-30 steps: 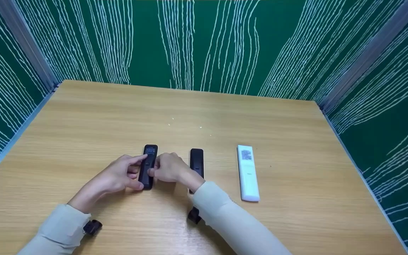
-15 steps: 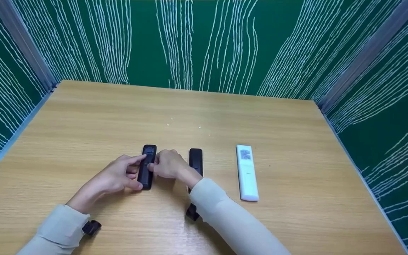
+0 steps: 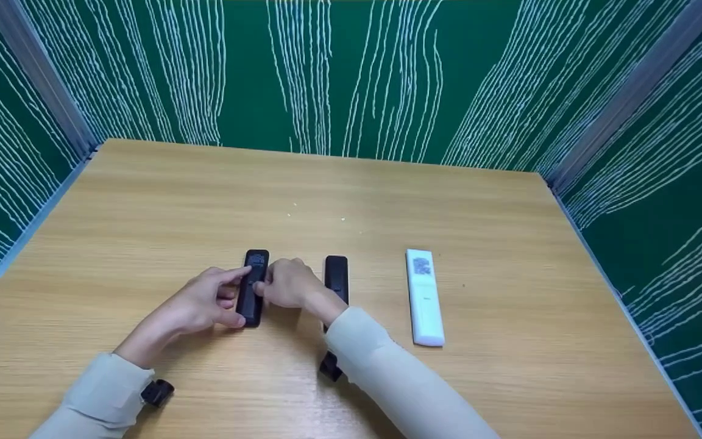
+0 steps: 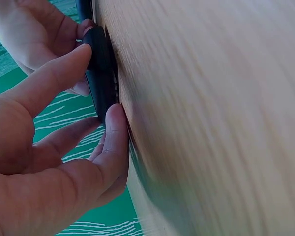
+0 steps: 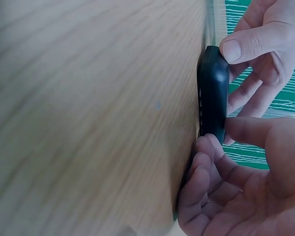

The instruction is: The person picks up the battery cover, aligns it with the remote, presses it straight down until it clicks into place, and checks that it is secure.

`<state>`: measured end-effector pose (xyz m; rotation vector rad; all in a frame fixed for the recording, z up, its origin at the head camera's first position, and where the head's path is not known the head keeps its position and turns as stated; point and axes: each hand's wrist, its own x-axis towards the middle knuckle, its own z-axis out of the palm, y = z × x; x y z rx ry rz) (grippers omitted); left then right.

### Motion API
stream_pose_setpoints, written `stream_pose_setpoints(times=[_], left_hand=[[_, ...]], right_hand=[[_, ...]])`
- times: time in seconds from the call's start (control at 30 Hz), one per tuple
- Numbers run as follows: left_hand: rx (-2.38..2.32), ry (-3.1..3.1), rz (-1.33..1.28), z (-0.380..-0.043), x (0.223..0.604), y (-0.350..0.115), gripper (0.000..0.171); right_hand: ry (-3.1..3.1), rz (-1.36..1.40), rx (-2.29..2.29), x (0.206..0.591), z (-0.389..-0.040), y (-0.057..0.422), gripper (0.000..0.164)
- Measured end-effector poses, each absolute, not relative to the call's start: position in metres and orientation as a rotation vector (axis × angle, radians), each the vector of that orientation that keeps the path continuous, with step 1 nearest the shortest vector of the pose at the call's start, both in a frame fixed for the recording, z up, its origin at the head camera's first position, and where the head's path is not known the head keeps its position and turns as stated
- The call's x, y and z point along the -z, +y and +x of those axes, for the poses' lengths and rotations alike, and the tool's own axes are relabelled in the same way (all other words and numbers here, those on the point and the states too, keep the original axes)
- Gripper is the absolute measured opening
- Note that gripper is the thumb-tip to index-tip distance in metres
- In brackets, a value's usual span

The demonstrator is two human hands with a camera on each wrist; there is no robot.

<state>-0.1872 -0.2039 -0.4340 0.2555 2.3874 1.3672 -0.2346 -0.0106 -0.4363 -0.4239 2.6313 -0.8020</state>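
Note:
A black remote control [image 3: 250, 299] lies back side up on the table, a printed label near its far end. My left hand [image 3: 208, 299] holds it from the left, thumb at the near end and index finger on its back. From the right, my right hand [image 3: 290, 283] pinches the remote's side, its thumb over the back and the other fingers curled at the edge. In the left wrist view the remote [image 4: 99, 69] sits low against the tabletop between both hands. The right wrist view shows the remote's dark rounded end [image 5: 214, 78] by the left thumb.
A second black remote [image 3: 337, 274] lies just right, partly hidden under my right wrist. Further right is a white remote [image 3: 426, 305] with a printed code. Small white specks [image 3: 343, 219] dot the wooden table [image 3: 497, 256]. Green walls with white lines [image 3: 253, 73] enclose it.
Both hands stay on the same black remote with almost no movement. The right thumb has shifted very slightly along its back, and the whole view has drifted a little.

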Motion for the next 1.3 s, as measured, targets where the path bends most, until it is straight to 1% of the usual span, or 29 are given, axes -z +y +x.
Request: stream_pose_setpoints(times=[0.47, 0.77, 0.93, 1.3], left_hand=[[-1.367, 2.375, 0.236, -0.188, 0.433, -0.203, 0.100], [-1.356, 2.378, 0.229, -0.188, 0.433, -0.204, 0.102], [-1.356, 2.377, 0.224, -0.188, 0.433, -0.204, 0.101], [-1.370, 2.380, 0.249, -0.188, 0.434, -0.205, 0.104]], right_hand=[[2.618, -0.451, 0.774, 0.431, -0.225, -0.011, 0.030], [2.592, -0.474, 0.776, 0.430, -0.216, -0.012, 0.033], [2.588, -0.483, 0.760, 0.429, -0.213, -0.012, 0.032], [2.602, -0.530, 0.721, 0.429, -0.212, -0.012, 0.031]])
